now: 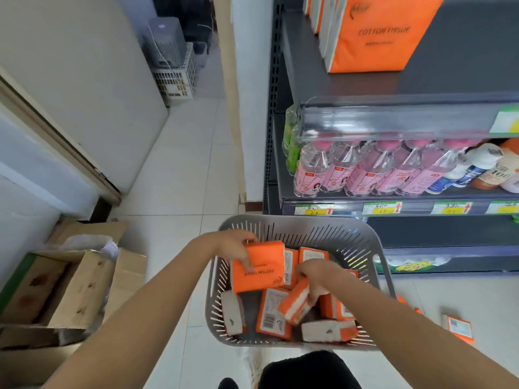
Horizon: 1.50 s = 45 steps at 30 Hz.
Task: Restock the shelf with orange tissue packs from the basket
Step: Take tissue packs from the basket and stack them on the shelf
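Orange tissue packs (273, 314) in basket (297, 220), bottles (362, 175) above

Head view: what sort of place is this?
Probably a small shop aisle: metal shelving with price tags, a row of bottled drinks, and orange tissue packs stocked above.

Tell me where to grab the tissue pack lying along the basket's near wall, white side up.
Pinch the tissue pack across its two long sides, coming straight down from above. Its narrow white side faces up, and the basket wall probably blocks a grab from the near side.
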Available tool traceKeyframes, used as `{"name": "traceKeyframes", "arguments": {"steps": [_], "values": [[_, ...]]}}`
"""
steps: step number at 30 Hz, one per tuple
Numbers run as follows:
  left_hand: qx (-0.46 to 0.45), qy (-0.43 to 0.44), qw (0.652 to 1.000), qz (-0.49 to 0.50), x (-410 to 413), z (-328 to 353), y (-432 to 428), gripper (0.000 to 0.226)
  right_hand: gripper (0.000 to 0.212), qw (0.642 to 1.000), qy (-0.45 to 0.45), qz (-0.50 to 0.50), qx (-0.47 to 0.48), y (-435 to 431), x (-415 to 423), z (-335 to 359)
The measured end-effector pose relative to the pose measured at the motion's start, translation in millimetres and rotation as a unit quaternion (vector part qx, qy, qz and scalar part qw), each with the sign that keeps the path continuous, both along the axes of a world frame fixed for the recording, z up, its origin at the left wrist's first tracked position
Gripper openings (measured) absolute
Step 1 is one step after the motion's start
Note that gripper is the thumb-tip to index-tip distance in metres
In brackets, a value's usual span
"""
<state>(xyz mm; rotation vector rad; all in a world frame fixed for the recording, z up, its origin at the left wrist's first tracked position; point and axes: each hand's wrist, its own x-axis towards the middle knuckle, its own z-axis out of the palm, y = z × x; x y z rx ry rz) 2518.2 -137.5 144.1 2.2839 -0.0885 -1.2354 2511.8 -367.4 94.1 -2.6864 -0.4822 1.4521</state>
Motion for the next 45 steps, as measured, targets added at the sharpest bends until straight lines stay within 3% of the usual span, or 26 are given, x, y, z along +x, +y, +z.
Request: {"name": "traceKeyframes", "arguments": {"steps": [4,8,13,18,23,27,29,32,34,36,38,40,42,45], "values": [[0.011,-0.025,0.999,-0.017,10.5,40.7,-1.1,0.055,0.050,0.992,0.019,-0.080,0.097,-6.0,26.5,51.7],[-0.049,-0.002,0.999,0.024,18.5,74.3,-14.4,0.056,0.034,0.973,0.012,-0.139,0.184,-19.2,33.1,99.9],[-0.139,-0.053,0.988,0.041,24.6,120.2,-40.8,0.049,0.024,0.966,0.096,-0.137,0.199,-41.1,33.4,153.8],[-0.219,-0.069,0.973,0.025,27.4,188.8,-63.8,0.023,0.038,0.956,0.193,-0.105,0.194,-70.7,52.1,222.1],[-0.324,-0.130,0.935,0.055,36.1,253.0,-95.3,0.032,0.042,0.933,0.205,-0.098,0.279,-105.1,71.1,289.7],[-0.400,-0.218,0.884,0.108,51.7,300.9,-130.8,0.039,0.073,0.902,0.176,-0.112,0.379,-144.7,90.2,322.6],[-0.434,-0.309,0.825,0.186,62.3,318.4,-155.0,0.037,0.075,0.871,0.148,-0.139,0.447,-164.7,104.7,332.5],[-0.496,-0.388,0.713,0.307,86.0,336.9,-191.8,0.031,0.059,0.793,0.120,-0.192,0.566,-194.3,128.8,344.8],[-0.495,-0.414,0.683,0.341,107.0,346.1,-213.3,0.035,0.060,0.747,0.089,-0.230,0.618,-215.0,144.6,351.5],[-0.473,-0.421,0.691,0.350,131.2,353.3,-232.3,0.042,0.054,0.708,0.062,-0.283,0.644,-234.8,160.8,355.7],[-0.419,-0.418,0.737,0.327,155.2,357.6,-248.8,0.044,0.048,0.683,0.023,-0.345,0.643,-254.2,176.0,356.9],[-0.354,-0.418,0.779,0.305,178.9,357.6,-262.3,0.041,0.047,0.686,-0.046,-0.390,0.612,-272.3,190.5,356.3],[-0.312,-0.424,0.786,0.324,202.0,352.6,-272.2,0.041,0.036,0.696,-0.122,-0.406,0.580,-286.8,202.4,354.8],[-0.274,-0.433,0.773,0.373,235.1,335.4,-283.4,0.036,0.020,0.657,-0.189,-0.433,0.588,-305.4,223.4,353.9]]}}
